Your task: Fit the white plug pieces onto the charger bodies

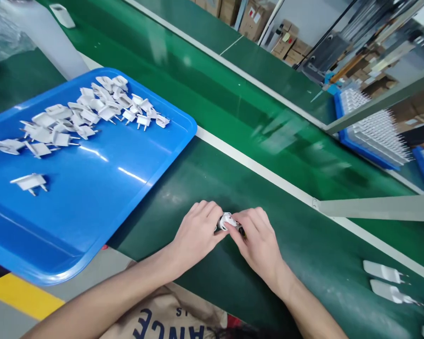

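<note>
Head view, white plug part (pixel 228 220) pinched between both hands, left hand (pixel 194 235), right hand (pixel 257 240)

Both forearms are bare, without sleeves, watch or rings; a tan shirt (pixel 169 320) bears dark blue lettering.

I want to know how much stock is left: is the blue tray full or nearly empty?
Partly filled. The blue tray holds white plug parts only along its far edge, one lone piece apart; the rest is bare.
</note>
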Tool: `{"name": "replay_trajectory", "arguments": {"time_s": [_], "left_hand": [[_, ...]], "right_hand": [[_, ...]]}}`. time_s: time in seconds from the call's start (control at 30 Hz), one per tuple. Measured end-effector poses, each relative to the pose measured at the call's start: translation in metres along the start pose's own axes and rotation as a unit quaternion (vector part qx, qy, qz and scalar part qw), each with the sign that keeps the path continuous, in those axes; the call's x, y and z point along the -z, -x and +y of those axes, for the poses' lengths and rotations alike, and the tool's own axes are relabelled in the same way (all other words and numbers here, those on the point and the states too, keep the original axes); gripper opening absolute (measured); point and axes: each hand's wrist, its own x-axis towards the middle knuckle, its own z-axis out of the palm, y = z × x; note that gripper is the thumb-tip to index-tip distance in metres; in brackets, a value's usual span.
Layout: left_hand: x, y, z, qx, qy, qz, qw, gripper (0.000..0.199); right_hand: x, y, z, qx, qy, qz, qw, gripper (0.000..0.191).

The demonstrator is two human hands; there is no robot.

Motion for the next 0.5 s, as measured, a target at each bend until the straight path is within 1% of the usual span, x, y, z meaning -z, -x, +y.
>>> {"name": "replay_trajectory", "arguments": {"time_s": [0.07, 0.13, 0.23, 0.4, 0.5], "left_hand": [[0.000, -0.001, 0.000, 0.000, 0.000, 0.004, 1.000, 0.019], [-0.001, -0.001, 0.001, -0.001, 0.003, 0.009, 1.000, 0.020], [-0.002, 0.000, 0.002, -0.002, 0.008, 0.013, 1.000, 0.020], [0.000, 0.000, 0.002, -0.009, 0.002, 0.007, 1.000, 0.015], [0.000, -0.001, 0.002, -0.012, -0.001, 0.011, 1.000, 0.016]], "right_hand": [[-0.001, 0.000, -0.005, -0.005, 0.031, 0.012, 0.999, 0.005], [-0.002, 0.000, -0.010, -0.011, 0.068, 0.009, 0.998, 0.006], [-0.001, -0.001, -0.016, -0.026, 0.105, -0.014, 0.994, 0.010], [0.002, -0.006, -0.021, -0.043, 0.125, -0.046, 0.990, 0.017], [0.004, -0.009, -0.022, -0.046, 0.135, -0.066, 0.988, 0.018]]}}
